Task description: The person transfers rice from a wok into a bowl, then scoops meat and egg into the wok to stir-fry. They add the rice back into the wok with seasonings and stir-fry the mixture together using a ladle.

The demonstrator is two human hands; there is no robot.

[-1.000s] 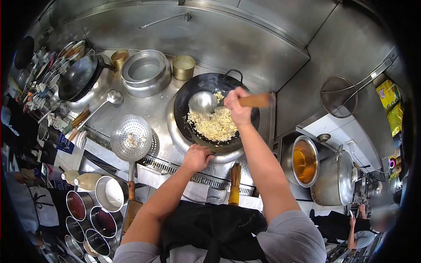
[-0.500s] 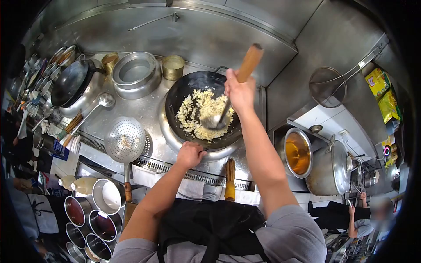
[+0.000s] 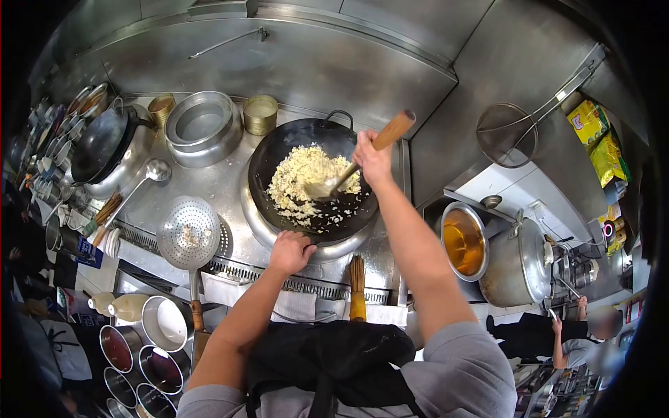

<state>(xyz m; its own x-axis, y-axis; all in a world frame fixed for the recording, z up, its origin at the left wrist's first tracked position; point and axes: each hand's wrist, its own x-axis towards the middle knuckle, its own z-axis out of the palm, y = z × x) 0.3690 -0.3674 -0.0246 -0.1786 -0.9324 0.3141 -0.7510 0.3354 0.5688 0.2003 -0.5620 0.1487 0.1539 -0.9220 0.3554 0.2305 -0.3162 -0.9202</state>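
A dark wok [image 3: 348,226] rests on the round burner ring and holds loose rice mixed with pale yellow bits [image 3: 300,181]. My right hand [image 3: 374,161] is closed round the wooden handle of a metal ladle [image 3: 345,177], whose blurred bowl is in the rice. At the wok's near left edge, my left hand [image 3: 291,252] has its fingers curled on the rim; whether a cloth or anything else is under them is hidden.
A perforated strainer [image 3: 188,233] lies left of the wok, near a long ladle [image 3: 157,171]. A bamboo brush [image 3: 357,289] sits at the front edge. Right are a bowl of amber liquid [image 3: 463,242] and a large pot [image 3: 512,268]. Another person [image 3: 536,338] stands far right.
The ladle has tilted lower and to the right, and its bowl has moved left through the rice. The rice is gathered more closely together. My left hand stays at the rim.
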